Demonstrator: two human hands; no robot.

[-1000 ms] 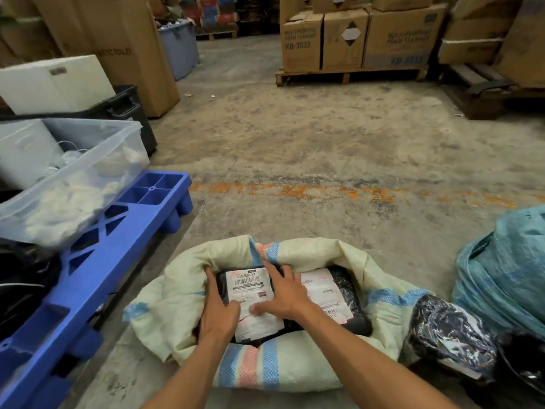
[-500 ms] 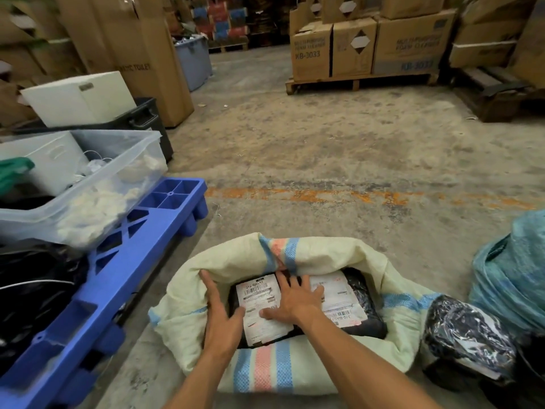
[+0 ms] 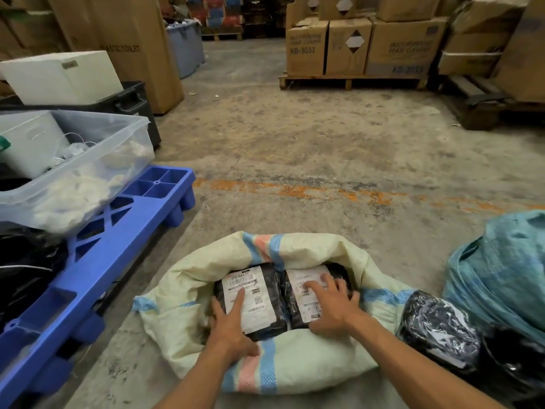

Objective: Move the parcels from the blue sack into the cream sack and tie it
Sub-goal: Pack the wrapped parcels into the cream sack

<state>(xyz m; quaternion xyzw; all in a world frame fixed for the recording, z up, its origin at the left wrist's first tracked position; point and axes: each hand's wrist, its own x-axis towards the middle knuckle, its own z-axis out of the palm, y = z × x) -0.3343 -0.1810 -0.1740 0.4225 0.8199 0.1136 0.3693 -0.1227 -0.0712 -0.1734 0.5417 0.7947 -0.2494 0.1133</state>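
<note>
the right hand [image 3: 330,309] has shifted off the left parcel [image 3: 250,299] onto the right parcel [image 3: 306,293]. the left hand [image 3: 230,323] stays on the left one. both hands press flat, fingers spread, gripping nothing. both parcels lie side by side inside the cream sack [image 3: 295,367] mouth. another parcel [image 3: 436,329] waits by the blue sack [image 3: 501,273], so the moving likely goes on.

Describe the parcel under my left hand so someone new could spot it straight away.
Find the open cream sack on the concrete floor, beside the blue pallet. Two black parcels lie side by side in its mouth. Yours is the left parcel, under the left hand; its white label reads 310-BAL17 above a barcode.
</note>
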